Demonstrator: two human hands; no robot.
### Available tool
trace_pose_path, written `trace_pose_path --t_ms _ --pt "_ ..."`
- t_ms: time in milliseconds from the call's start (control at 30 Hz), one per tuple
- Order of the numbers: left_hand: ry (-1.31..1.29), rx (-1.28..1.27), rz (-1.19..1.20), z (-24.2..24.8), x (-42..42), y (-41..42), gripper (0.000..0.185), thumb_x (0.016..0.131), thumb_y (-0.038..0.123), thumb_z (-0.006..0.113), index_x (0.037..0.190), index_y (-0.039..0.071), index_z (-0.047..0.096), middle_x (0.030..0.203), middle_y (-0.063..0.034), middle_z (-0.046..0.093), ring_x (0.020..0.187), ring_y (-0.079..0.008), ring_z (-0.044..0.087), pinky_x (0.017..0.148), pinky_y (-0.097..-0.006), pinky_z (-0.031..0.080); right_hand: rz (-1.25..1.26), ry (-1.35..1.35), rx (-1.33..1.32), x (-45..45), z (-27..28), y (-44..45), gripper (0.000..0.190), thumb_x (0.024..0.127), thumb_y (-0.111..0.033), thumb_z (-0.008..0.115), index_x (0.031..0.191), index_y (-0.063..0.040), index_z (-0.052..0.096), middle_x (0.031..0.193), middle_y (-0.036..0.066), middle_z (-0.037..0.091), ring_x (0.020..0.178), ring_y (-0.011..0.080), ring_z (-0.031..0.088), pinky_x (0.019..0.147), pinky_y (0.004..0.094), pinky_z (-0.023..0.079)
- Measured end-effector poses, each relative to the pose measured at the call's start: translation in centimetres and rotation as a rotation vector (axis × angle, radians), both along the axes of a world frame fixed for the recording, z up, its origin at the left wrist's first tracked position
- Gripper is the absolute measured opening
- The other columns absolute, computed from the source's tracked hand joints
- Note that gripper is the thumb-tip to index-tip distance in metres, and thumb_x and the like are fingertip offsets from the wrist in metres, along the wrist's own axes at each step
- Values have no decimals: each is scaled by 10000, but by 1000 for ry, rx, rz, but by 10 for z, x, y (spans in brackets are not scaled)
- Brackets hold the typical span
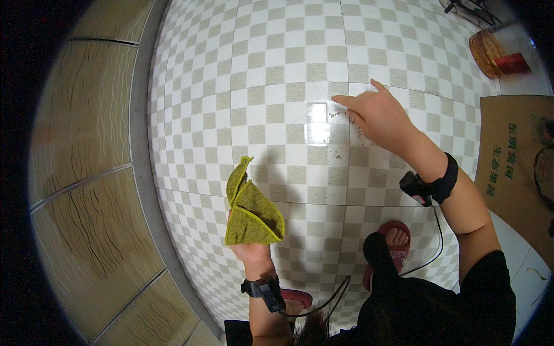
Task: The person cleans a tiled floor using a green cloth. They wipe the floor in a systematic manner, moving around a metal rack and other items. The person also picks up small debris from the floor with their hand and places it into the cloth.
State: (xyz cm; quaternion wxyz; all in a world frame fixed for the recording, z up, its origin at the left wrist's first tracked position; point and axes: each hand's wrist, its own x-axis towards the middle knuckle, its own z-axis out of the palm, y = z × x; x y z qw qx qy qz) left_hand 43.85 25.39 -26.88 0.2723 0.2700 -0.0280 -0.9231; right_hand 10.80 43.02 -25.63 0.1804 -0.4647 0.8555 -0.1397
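My left hand [255,256], low and left of the middle, holds a folded olive-green cloth [255,218] with a brighter green hem. The cloth covers the palm and hides most of the fingers. Over the checkered tile floor [294,39] reaches my right hand [383,119], its fingers apart and nothing visible in them. Small brown crumbs [335,114] lie by its fingertips. More crumbs [336,154] are scattered slightly nearer to me, beside a bright light reflection.
Brown wavy-patterned panels [86,129] line the left side. At right lies a cardboard sheet [497,142] bearing writing. Beyond it are a round wooden object [487,54], a red object [513,64] and a black metal frame [471,11]. Cables [440,242] hang from both wrist devices near my red slippers [400,246].
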Motion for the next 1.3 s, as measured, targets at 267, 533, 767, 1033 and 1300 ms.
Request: trace_pose_path --t_ms 267,533,767,1033,1300 --pt "-110 -74 -52 14 -30 15 418 1021 272 423 1315 -3 536 1325 -168 580 1205 -331 561 1058 -496 427 -90 10 22 -8 24 15 425 870 13 514 1267 -93 620 1236 188 614 1130 299 587 1121 457 340" --pt "32 36 -140 25 -63 42 432 1027 270 395 1341 -4 508 1327 -174 572 1206 -348 553 1065 -494 416 -110 -716 -336 46 29 26 375 893 -171 659 1239 -31 620 1140 103 686 1017 212 641 934 351 491" --pt "-175 -31 -232 50 -91 67 516 1030 276 385 1487 42 339 1489 -169 399 1346 -320 424 1127 -479 339 -207 -1066 -383 98 43 18 248 875 -170 708 1026 11 632 971 105 677 924 131 634 856 323 509" --pt "-237 -382 -493 42 -95 68 643 905 -39 571 1491 50 321 1466 -153 425 1303 -255 481 1104 -386 413 -315 -1457 -870 77 74 50 343 948 -178 622 1258 -45 557 1122 63 655 1027 114 599 866 307 505" --pt "-169 -414 -160 50 -96 55 616 858 -151 488 1430 56 392 1405 -151 473 1317 -261 463 1124 -444 398 -594 -1628 -1009 68 56 81 400 990 -182 520 1368 -60 478 1267 52 596 1157 179 574 946 330 472"
